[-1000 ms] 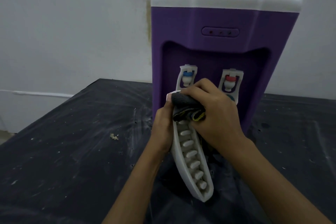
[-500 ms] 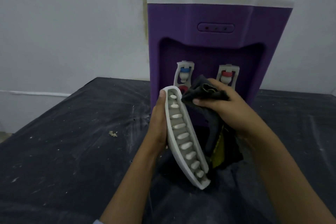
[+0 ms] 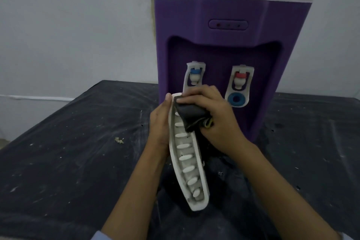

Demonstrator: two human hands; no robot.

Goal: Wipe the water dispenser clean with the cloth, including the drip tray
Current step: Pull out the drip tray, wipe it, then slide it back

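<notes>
White drip tray (image 3: 188,169) in left hand (image 3: 159,124); right hand (image 3: 216,121) presses cloth (image 3: 191,118) on it.

Dark table (image 3: 58,161) with pale scuffs filling the lower frame, small crumb (image 3: 119,140) left of centre, grey wall (image 3: 58,25) behind, yellowish stain (image 3: 151,8) up top

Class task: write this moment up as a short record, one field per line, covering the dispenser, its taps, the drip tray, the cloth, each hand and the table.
Water dispenser: purple body, white top, upright on the table.
Taps: blue-capped tap and red-capped tap, side by side in the front recess.
Drip tray: white, slotted, off the dispenser, held on edge in front of it.
Cloth: dark, bunched, pressed on the tray's upper end.
Left hand: holds the tray from behind.
Right hand: grips the cloth.
Table: black, scuffed, with a pale crumb on it.
</notes>
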